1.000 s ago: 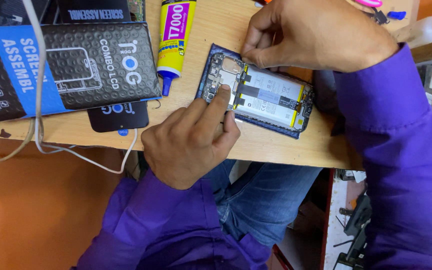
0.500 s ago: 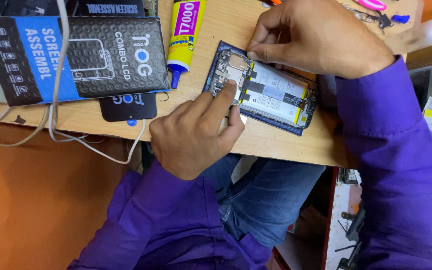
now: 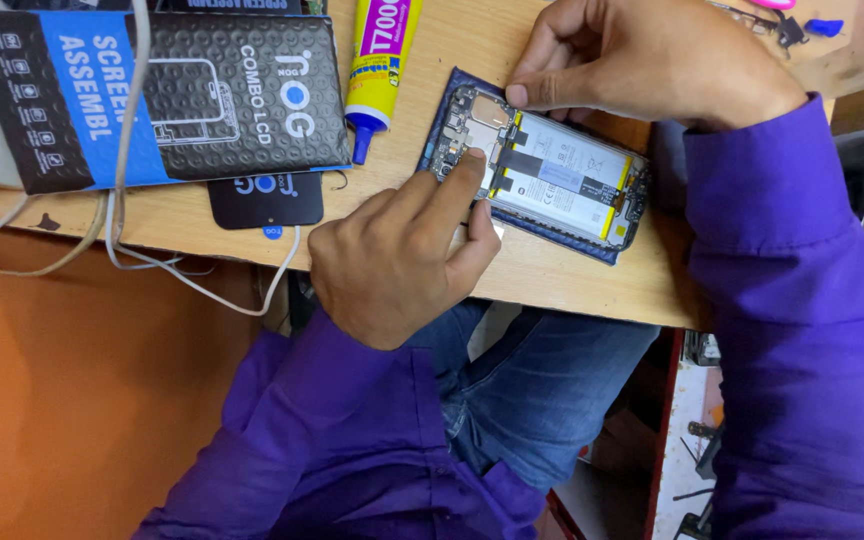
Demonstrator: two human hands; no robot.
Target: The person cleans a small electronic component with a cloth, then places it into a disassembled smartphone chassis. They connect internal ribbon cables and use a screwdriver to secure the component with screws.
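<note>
An opened smartphone lies back-up on the wooden table, its white battery and circuit board exposed inside a blue frame. My left hand rests at the table's near edge, index finger stretched out and pressing on the board near the phone's top end. My right hand holds the phone's far edge, thumb and fingertips pinched on the frame near the camera corner. Both arms wear purple sleeves.
A yellow glue tube with a blue nozzle lies left of the phone. Further left sits a black bubble-wrap package with a blue band, over a small dark card. White cables hang over the table edge. Small tools lie at the far right.
The view has shifted slightly, so everything sits a little more to the right. My left index finger has slid a touch along the phone's board; my right hand keeps its hold.
</note>
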